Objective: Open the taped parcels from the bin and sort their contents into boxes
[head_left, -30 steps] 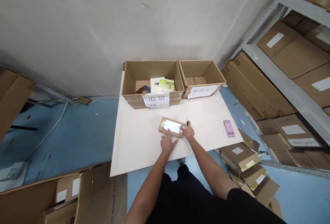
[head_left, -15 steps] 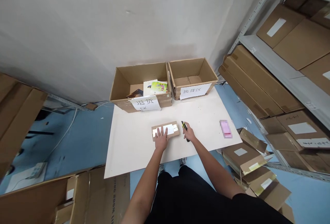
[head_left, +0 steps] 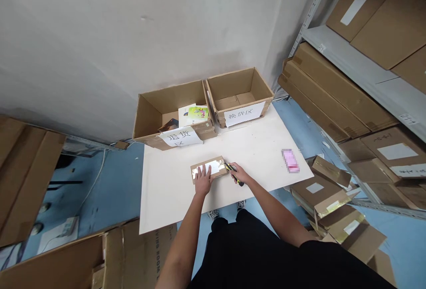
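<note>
Since half a second ago the right hand (head_left: 240, 173) has drawn in from beside the small parcel (head_left: 214, 166). The yellow-and-black utility knife (head_left: 234, 174) it grips now reaches the parcel's right end. The white tabletop (head_left: 166, 196) carries two open, paper-labelled cartons along its far edge: the larger left carton (head_left: 146, 114), with a few printed items inside, and the right carton (head_left: 262, 89). The parcel lies flat near the tabletop's near edge, label up. The left hand (head_left: 202, 180) rests open on it, fingers spread. Whether the blade is out I cannot tell. A small pink item (head_left: 290, 161), blurred, lies well apart to the right.
</note>
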A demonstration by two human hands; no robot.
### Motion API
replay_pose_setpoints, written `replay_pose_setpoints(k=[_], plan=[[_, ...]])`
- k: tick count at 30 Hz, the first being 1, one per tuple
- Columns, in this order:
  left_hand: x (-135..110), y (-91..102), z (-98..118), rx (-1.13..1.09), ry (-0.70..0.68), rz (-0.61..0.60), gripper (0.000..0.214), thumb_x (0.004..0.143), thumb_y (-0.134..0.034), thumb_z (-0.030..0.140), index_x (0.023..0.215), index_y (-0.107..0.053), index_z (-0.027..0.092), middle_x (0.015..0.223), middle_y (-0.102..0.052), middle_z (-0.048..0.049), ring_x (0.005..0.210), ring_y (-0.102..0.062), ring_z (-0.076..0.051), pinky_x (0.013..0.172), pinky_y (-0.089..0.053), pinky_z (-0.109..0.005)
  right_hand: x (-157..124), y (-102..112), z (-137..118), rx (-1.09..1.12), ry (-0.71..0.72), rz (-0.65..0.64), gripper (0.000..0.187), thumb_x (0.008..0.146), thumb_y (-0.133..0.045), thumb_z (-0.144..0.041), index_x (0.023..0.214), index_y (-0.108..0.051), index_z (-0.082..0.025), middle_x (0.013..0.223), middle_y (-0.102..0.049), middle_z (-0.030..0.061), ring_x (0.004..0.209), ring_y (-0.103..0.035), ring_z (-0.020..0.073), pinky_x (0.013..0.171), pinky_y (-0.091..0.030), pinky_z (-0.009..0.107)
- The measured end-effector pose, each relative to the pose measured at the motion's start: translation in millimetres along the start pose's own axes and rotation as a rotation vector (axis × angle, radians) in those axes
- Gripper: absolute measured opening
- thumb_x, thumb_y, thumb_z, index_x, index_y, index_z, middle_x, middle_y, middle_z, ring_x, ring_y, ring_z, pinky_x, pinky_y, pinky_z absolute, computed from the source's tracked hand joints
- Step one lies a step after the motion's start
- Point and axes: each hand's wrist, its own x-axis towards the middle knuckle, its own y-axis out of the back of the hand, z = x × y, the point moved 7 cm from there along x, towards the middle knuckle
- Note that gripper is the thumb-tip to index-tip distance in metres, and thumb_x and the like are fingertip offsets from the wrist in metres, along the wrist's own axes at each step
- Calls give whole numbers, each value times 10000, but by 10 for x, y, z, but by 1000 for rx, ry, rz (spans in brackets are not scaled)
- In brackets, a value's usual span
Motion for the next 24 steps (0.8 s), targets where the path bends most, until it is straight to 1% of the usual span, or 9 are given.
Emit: replay_pose_setpoints(k=[6, 8, 10, 12, 15, 17, 19, 22, 24], plan=[[-16, 54, 13, -8, -13, 20, 697, 1034, -432, 575, 1677, -235, 392, 1770, -216, -50, 1632, -137, -353, 1258, -268, -565, -222, 158, 123, -73, -37, -68, 524, 920, -632, -401, 1408, -497, -267, 651, -569, -111, 419, -525, 101, 442, -505, 212], [13, 117, -16, -30, -24, 6, 687, 1028, -438, 581, 1666, -290, 376, 1764, -236, -54, 1624, -166, -360, 1247, -291, -560, -240, 219, 128, -81, -24, 37, 559, 935, -603, -459, 1445, -472, -273, 691, -589, -97, 431, -543, 106, 455, -524, 229], [63, 206, -87, -62, -33, -1, 687, 1015, -452, 604, 1647, -353, 354, 1746, -287, -71, 1603, -228, -364, 1227, -331, -543, -233, 218, 145, -101, -26, 218, 625, 959, -547, -530, 1515, -395, -288, 771, -629, -73, 454, -579, 112, 486, -552, 248], [116, 302, -201, -83, -25, 13, 697, 1012, -454, 603, 1645, -360, 325, 1733, -314, -91, 1591, -251, -354, 1218, -348, -520, -184, 78, 180, -161, -67, 341, 732, 947, -564, -588, 1572, -313, -301, 919, -688, -26, 487, -623, 117, 536, -582, 269], [138, 350, -392, -69, 29, 11, 730, 1018, -446, 591, 1666, -302, 286, 1748, -262, -115, 1610, -182, -357, 1234, -307, -523, 4, -253, 185, -279, -169, 390, 918, 890, -667, -611, 1622, -219, -284, 1137, -724, 65, 581, -696, 158, 595, -603, 303], [83, 307, -494, -51, 107, 2, 735, 1029, -415, 581, 1668, -291, 239, 1715, -313, -167, 1583, -237, -383, 1231, -288, -551, 187, -381, 82, -359, -226, 433, 979, 883, -680, -612, 1639, -170, -258, 1204, -726, 105, 735, -752, 214, 657, -613, 331], [-23, 235, -529, -41, 168, 4, 719, 1049, -361, 555, 1653, -313, 167, 1579, -481, -232, 1477, -410, -389, 1201, -315, -564, 410, -399, -144, -463, -249, 503, 977, 902, -657, -612, 1647, -151, -233, 1260, -718, 135, 950, -766, 266, 775, -610, 364], [-188, 110, -414, -51, 91, -31, 679, 1058, -333, 527, 1605, -387, 128, 1341, -646, -221, 1278, -569, -356, 1101, -430, -522, 788, -344, -614, -612, -221, 564, 909, 957, -603, -572, 1654, -155, -196, 1309, -707, 178, 1170, -711, 314, 927, -557, 401], [-240, 90, -331, -66, 11, -49, 610, 1056, -356, 483, 1575, -438, 174, 1328, -654, -189, 1244, -578, -337, 1020, -497, -472, 1010, -337, -887, -679, -173, 491, 918, 944, -650, -532, 1655, -177, -196, 1314, -710, 182, 1218, -689, 324, 959, -528, 389]])
